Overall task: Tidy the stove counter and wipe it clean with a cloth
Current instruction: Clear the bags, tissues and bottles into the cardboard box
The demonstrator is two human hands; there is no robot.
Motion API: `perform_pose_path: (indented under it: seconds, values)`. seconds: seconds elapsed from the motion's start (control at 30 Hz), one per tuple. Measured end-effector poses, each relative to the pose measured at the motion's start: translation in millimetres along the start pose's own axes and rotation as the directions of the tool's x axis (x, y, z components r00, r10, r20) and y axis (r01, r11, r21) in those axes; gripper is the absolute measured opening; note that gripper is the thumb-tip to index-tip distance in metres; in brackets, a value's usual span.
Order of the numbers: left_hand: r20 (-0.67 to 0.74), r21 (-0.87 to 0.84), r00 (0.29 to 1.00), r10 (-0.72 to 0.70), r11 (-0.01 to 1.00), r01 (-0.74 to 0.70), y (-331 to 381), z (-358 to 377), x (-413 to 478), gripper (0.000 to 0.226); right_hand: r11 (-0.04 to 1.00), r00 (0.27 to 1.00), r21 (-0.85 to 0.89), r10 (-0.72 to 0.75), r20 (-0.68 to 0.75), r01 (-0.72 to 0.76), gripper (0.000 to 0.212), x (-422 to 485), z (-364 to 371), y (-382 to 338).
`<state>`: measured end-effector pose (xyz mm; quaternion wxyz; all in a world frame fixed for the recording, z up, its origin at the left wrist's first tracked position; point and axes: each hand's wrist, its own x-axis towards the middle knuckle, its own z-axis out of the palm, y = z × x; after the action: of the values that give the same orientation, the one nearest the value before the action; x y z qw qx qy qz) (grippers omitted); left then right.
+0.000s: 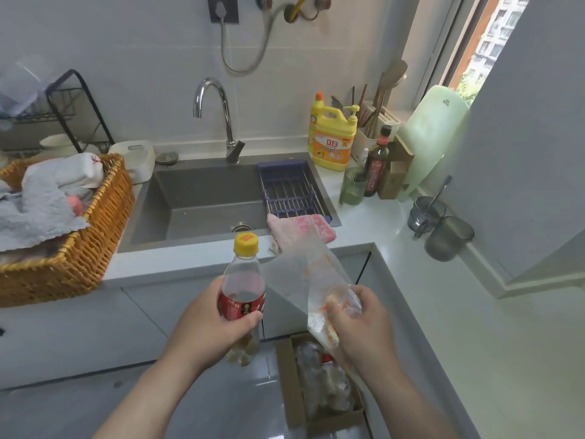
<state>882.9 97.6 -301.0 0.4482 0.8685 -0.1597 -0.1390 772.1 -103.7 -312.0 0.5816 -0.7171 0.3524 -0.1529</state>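
My left hand (209, 324) grips an empty clear plastic bottle (243, 280) with a yellow cap and a red label, upright in front of the counter edge. My right hand (357, 327) holds a crumpled clear plastic wrapper (313, 274) with orange print, its free end sticking up to the left. Both are over the floor, just above a cardboard box (288, 381) holding plastic rubbish. A pink cloth (297, 229) hangs over the front right rim of the grey sink (202, 201). The white counter (427, 305) runs along the right.
A wicker basket (95, 229) of cloths stands left of the sink. A purple drain rack (288, 191) sits in the sink. Yellow detergent (332, 137), a dark sauce bottle (376, 163), a green cup, a utensil holder and two grey cups (443, 232) stand on the right counter.
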Motion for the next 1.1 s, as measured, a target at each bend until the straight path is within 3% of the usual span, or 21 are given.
perform_pose_path:
  seconds: [0.4,0.8,1.0,1.1]
  values:
    - [0.228,-0.023,0.961,-0.154,0.986,0.163,-86.0,100.7,80.8,0.043,0.964,0.965,-0.063,0.257,-0.050,-0.260,0.014,60.2,33.4,105.1]
    - [0.472,0.041,0.806,-0.356,0.923,0.383,-279.4,280.8,143.6,0.037,0.839,0.859,-0.211,0.458,-0.228,-0.502,0.015,132.4,87.9,359.3]
    - [0.573,0.036,0.706,-0.417,0.873,0.486,-374.0,388.8,155.0,0.030,0.779,0.834,-0.299,0.526,-0.168,-0.551,0.014,153.5,91.7,495.3]
    - [0.581,0.007,0.638,-0.506,0.787,0.617,-416.4,434.0,156.2,0.015,0.769,0.844,-0.352,0.510,-0.165,-0.534,0.017,160.8,92.4,556.8]
